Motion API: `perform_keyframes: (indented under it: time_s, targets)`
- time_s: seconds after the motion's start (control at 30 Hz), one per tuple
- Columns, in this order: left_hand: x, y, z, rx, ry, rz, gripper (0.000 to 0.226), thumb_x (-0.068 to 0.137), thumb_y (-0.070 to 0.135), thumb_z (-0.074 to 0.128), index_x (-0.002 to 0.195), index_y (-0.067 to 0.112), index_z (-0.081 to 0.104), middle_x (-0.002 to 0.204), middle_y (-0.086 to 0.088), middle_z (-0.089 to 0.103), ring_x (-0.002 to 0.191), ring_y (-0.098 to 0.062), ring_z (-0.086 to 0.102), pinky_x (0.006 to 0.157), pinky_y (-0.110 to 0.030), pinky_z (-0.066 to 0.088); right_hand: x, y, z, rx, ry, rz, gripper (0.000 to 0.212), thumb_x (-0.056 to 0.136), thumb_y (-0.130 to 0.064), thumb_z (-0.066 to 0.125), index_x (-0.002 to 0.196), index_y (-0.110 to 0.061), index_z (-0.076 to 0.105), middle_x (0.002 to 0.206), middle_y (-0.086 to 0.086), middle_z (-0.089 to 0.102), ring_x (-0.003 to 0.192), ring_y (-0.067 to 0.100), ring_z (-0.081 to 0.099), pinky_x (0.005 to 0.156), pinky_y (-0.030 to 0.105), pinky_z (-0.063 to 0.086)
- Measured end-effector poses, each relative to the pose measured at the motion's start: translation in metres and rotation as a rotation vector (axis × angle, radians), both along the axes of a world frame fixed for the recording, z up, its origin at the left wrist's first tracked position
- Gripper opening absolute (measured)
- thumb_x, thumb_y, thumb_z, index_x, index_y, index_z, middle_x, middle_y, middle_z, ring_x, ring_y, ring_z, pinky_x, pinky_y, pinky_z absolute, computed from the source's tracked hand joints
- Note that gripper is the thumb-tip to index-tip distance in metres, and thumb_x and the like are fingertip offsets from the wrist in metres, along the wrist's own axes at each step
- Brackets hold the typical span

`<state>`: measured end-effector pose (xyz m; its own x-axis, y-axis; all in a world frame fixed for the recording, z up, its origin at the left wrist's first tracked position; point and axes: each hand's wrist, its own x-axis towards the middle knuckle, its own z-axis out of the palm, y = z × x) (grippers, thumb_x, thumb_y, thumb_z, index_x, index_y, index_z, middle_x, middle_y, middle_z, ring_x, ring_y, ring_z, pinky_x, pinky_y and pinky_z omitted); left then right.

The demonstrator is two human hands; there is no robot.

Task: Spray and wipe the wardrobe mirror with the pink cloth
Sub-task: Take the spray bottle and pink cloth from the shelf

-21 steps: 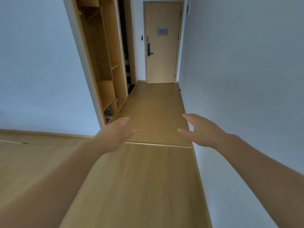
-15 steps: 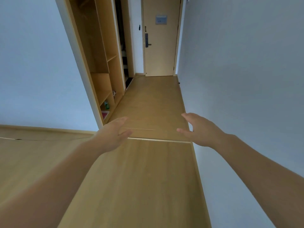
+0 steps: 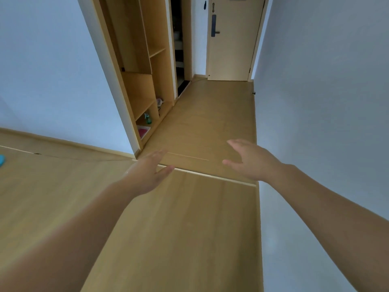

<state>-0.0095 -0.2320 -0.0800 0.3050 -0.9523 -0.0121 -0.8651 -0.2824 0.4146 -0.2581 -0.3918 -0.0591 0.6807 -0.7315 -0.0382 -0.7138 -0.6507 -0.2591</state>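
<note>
A pink cloth (image 3: 143, 131) lies on the bottom shelf of the open wooden wardrobe (image 3: 147, 60) at the left of the corridor. Just behind it on the same shelf stands a green spray bottle (image 3: 148, 118). My left hand (image 3: 148, 172) and my right hand (image 3: 249, 160) are stretched out in front of me over the wooden floor, both with fingers apart and holding nothing. They are well short of the wardrobe. No mirror surface shows from this angle.
A narrow corridor with a wooden floor runs to a closed door (image 3: 231, 39) at the far end. White walls stand on both sides. A floor strip (image 3: 210, 175) crosses under my hands. A blue object (image 3: 1, 160) lies at the far left edge.
The view has moved forward and tilted down, so the wardrobe and its bottom shelf are nearer. Both hands stay outstretched and empty.
</note>
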Motion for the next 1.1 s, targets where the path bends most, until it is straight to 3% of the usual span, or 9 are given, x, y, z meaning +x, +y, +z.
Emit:
perform_keyframes:
  time_s: [0.2, 0.33, 0.47, 0.63, 1.1]
  targets:
    - [0.001, -0.057, -0.006, 0.016, 0.011, 0.077, 0.063, 0.094, 0.051, 0.045, 0.149, 0.025, 0.028, 0.155, 0.002, 0.030, 0.132, -0.018, 0.042, 0.109, -0.034, 0.032, 0.017, -0.071, -0.006, 0.036, 0.012, 0.066, 0.075, 0.091, -0.059, 0.046, 0.153, -0.024, 0.022, 0.160, -0.003, 0.022, 0.146, 0.015, 0.022, 0.116, 0.039, 0.027]
    - [0.017, -0.098, -0.008, 0.031, 0.019, 0.102, 0.065, 0.094, 0.052, 0.044, 0.150, 0.025, 0.026, 0.157, 0.002, 0.026, 0.137, -0.018, 0.036, 0.110, -0.034, 0.030, 0.032, -0.112, -0.010, 0.047, 0.017, 0.083, 0.074, 0.093, -0.057, 0.047, 0.154, -0.023, 0.021, 0.160, -0.003, 0.021, 0.147, 0.014, 0.020, 0.117, 0.035, 0.024]
    - [0.042, -0.149, -0.014, 0.040, 0.013, 0.094, 0.065, 0.094, 0.054, 0.042, 0.151, 0.027, 0.024, 0.156, 0.003, 0.028, 0.130, -0.021, 0.045, 0.108, -0.036, 0.034, 0.059, -0.159, -0.014, 0.057, 0.041, 0.094, 0.074, 0.094, -0.056, 0.046, 0.154, -0.023, 0.019, 0.161, -0.001, 0.018, 0.148, 0.015, 0.017, 0.118, 0.035, 0.021]
    - [0.093, -0.233, -0.024, 0.043, -0.002, 0.057, 0.067, 0.094, 0.056, 0.041, 0.151, 0.028, 0.021, 0.156, 0.003, 0.029, 0.140, -0.019, 0.032, 0.112, -0.039, 0.033, 0.109, -0.234, -0.018, 0.041, 0.066, 0.082, 0.074, 0.094, -0.056, 0.045, 0.154, -0.023, 0.018, 0.161, -0.001, 0.017, 0.147, 0.015, 0.019, 0.117, 0.037, 0.024]
    - [0.209, -0.433, -0.021, 0.052, 0.025, -0.071, 0.061, 0.094, 0.052, 0.044, 0.148, 0.029, 0.026, 0.153, 0.004, 0.033, 0.138, -0.021, 0.034, 0.112, -0.039, 0.033, 0.205, -0.410, -0.014, 0.041, 0.093, 0.009, 0.074, 0.094, -0.056, 0.045, 0.154, -0.023, 0.018, 0.160, -0.001, 0.023, 0.144, 0.016, 0.026, 0.113, 0.040, 0.032]
